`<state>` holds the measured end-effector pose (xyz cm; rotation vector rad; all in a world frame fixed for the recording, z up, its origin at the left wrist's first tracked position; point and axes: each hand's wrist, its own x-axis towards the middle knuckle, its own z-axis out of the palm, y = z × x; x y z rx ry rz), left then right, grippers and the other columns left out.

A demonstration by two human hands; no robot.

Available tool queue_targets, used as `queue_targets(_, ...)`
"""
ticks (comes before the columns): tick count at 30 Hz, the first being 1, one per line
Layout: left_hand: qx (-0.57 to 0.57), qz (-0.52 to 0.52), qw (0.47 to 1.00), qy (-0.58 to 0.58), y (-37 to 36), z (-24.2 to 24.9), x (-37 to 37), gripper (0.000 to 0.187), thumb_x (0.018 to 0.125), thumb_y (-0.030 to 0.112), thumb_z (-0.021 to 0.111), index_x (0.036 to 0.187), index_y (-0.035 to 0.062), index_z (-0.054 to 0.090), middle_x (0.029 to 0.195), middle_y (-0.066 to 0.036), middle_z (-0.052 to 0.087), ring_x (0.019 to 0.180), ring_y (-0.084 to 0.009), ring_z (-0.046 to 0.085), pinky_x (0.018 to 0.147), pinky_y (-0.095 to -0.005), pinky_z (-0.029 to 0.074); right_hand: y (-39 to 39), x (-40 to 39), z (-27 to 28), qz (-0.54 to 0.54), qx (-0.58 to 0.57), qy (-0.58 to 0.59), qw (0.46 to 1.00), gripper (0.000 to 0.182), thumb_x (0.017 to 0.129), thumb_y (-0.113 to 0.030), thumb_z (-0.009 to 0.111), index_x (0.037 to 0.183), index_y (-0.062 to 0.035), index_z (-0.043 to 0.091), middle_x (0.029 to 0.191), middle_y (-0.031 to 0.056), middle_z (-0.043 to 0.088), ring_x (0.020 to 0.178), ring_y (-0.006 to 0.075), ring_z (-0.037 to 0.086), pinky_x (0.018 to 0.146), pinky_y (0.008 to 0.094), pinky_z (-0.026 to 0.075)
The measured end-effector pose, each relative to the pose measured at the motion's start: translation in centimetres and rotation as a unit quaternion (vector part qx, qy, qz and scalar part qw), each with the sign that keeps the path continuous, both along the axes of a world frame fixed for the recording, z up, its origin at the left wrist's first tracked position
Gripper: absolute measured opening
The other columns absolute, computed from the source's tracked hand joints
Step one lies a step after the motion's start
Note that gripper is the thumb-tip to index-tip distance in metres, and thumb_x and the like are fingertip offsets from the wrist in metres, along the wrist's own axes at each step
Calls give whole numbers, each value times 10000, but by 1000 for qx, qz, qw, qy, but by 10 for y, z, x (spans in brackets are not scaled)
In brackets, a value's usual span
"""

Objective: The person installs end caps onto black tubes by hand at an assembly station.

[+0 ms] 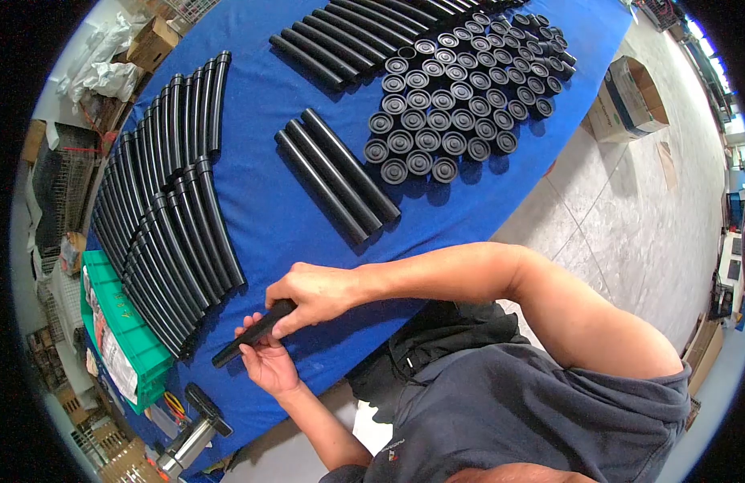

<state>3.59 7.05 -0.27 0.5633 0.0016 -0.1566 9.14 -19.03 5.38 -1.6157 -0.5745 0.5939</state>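
One black tube (252,334), short, straight, held over near edge of blue table (260,217). Right hand (316,294) clamped around upper end; left hand (264,358) cupped beneath, fingers closed on lower part. Best kept level, both grips firm. Nearby: curved tubes (167,209), three straight tubes (336,177), round caps (453,97).

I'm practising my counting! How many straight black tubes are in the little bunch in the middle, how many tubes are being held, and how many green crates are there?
Middle bunch tubes: 3
Held tube, gripped by left hand and right hand: 1
Green crate: 1
Total: 5
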Motion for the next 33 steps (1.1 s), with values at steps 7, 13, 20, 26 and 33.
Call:
queue_targets(7,-6,5,1000,7,0,1,0,349,1028,143,529,1320,-50,527,1400,-261,519,1353,-388,465,1169,-519,384,15,-10,-27,-123,87,-282,948,279,815,-174,712,1010,2,619,873,190,630,833,391,643,703,466,529)
queue_targets(13,5,8,1000,16,1,-2,2,349,1032,158,527,1316,-45,535,1405,-257,518,1352,-396,464,1161,-518,395,16,-7,-31,-146,82,-313,935,318,806,-204,740,1025,-3,627,848,178,641,764,389,653,657,462,529)
queue_targets(20,12,-3,1000,10,1,-2,1,349,1037,183,521,1305,-41,545,1401,-268,518,1353,-394,462,1157,-519,400,7,0,-20,-27,13,-124,992,334,803,-155,730,1083,-11,617,905,183,632,792,397,652,659,475,528)
queue_targets(26,-1,10,1000,16,1,-1,1,356,1039,187,519,1309,-43,538,1419,-266,500,1364,-389,449,1170,-508,385,22,-8,-36,-183,108,-313,926,341,824,-249,729,1039,5,655,771,189,668,712,385,671,625,455,520)
queue_targets(33,-4,10,1000,21,-3,2,3,359,1041,188,514,1313,-44,538,1421,-269,498,1365,-384,449,1174,-509,377,20,-5,-36,-172,92,-304,933,316,826,-258,729,985,1,642,763,178,651,705,388,658,632,459,513)
